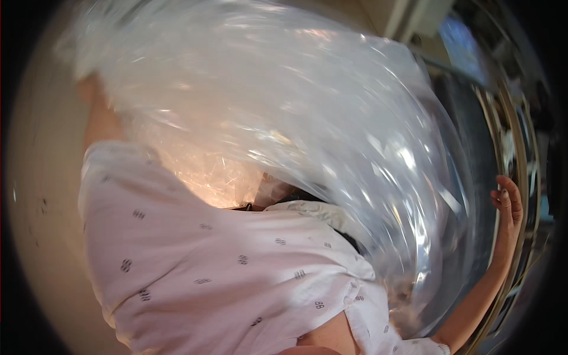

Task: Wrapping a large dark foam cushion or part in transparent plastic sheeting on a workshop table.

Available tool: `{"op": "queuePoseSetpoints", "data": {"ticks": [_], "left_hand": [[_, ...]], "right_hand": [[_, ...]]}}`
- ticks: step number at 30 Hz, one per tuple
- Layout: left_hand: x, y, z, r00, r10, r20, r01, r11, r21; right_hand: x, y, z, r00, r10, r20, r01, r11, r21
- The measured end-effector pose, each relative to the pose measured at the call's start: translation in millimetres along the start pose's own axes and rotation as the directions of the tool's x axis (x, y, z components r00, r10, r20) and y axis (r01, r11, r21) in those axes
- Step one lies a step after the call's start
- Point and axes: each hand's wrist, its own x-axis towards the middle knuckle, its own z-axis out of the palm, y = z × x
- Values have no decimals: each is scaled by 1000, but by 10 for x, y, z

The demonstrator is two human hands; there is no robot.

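A large, crinkled clear plastic sheet (266,89) spreads across the upper middle and curves down the right side, smeared by motion. At the upper left, my left hand (92,89) is raised at the sheet's gathered end and grips it; the plastic and blur hide most of the fingers. My right hand (510,201) is held out at the far right, apart from the sheet. Its fingers are loosely bent and spaced, with nothing in them. Warm light shows through the lower part of the plastic near my shirt.
A pale surface (41,177) lies along the left. On the right, beyond the plastic, are a dark panel (467,130) and a long curved edge beside shelves crowded with blurred things. A pale upright post (402,18) stands at the top.
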Motion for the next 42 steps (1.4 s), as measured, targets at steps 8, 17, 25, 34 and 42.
{"op": "queuePoseSetpoints", "data": {"ticks": [8,17,25,34,42], "left_hand": [[-572,877,284,742,354,569,-515,845,146],[-3982,5527,-786,-345,938,-8,145,45,-988],[-6405,5080,-391,-721,627,296,-73,356,-931],[-5022,2789,154,-627,514,585,-74,708,-702],[-4759,2142,637,-858,420,295,108,709,-697]], "right_hand": [[-1477,1675,-977,837,378,-397,-412,911,0],[-2523,1671,-452,692,374,-617,-356,921,159],[-3532,1601,-247,521,531,-668,-536,813,228],[-6198,2216,266,-245,591,-768,-684,456,569],[-7054,2156,1202,-496,694,-522,-538,226,812]]}}
